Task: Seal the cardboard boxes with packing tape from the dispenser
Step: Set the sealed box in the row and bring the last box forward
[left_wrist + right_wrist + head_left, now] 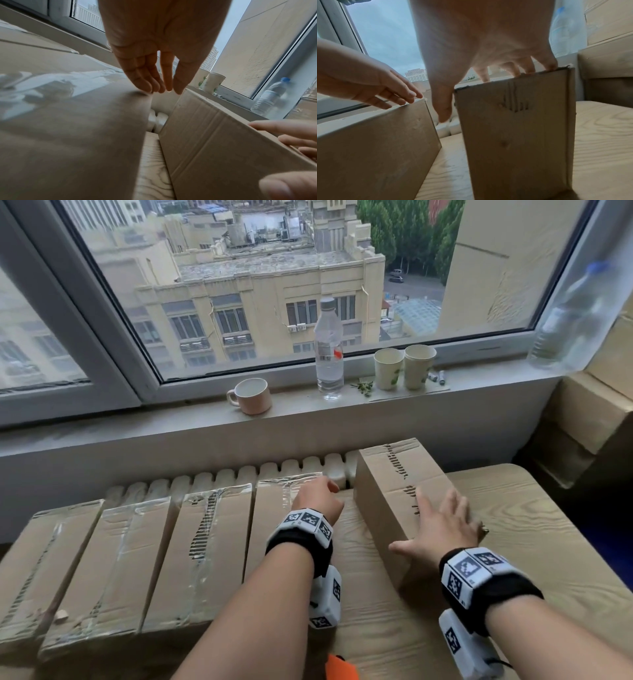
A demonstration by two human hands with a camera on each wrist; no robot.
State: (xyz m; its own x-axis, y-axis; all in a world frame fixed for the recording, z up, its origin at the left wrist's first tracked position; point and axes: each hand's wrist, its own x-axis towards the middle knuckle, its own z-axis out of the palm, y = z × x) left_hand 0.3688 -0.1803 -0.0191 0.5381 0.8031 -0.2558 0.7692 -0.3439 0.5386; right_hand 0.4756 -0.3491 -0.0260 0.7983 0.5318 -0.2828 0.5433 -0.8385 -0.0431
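While flat atop the untaped box, right hand splayed; left hand relaxed over taped box alongside.

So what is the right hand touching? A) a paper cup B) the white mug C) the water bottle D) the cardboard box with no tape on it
D: the right hand lies with spread fingers on top of the untaped box, while the bottle, mug and paper cups stand untouched on the windowsill.
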